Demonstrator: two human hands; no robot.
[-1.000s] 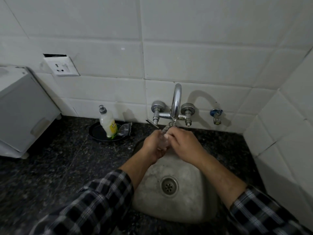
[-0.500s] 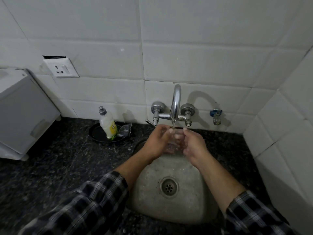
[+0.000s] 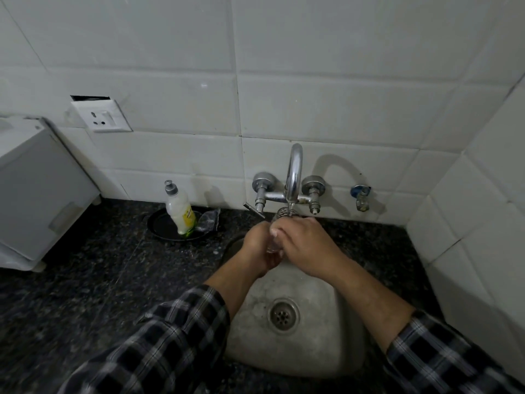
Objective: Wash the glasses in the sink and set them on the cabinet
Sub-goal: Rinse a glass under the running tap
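A small clear glass (image 3: pixel 285 214) is held under the spout of the chrome tap (image 3: pixel 294 172), over the back of the steel sink (image 3: pixel 318 345). Only its patterned upper part shows above my fingers. My left hand (image 3: pixel 259 248) grips the glass from the left and below. My right hand (image 3: pixel 305 243) wraps over it from the right, fingers curled across its side. Most of the glass is hidden between the two hands.
A dish-soap bottle (image 3: pixel 179 209) stands on a black round dish (image 3: pixel 162 227) with a crumpled clear wrapper (image 3: pixel 208 220), left of the tap. A white box-like appliance (image 3: pixel 37 194) sits at far left on the dark granite counter (image 3: pixel 85 280). Tiled walls close in at back and right.
Half a second ago both hands were spread apart with the glass showing between them; now my right hand has closed back over the glass and the hands sit together under the spout.
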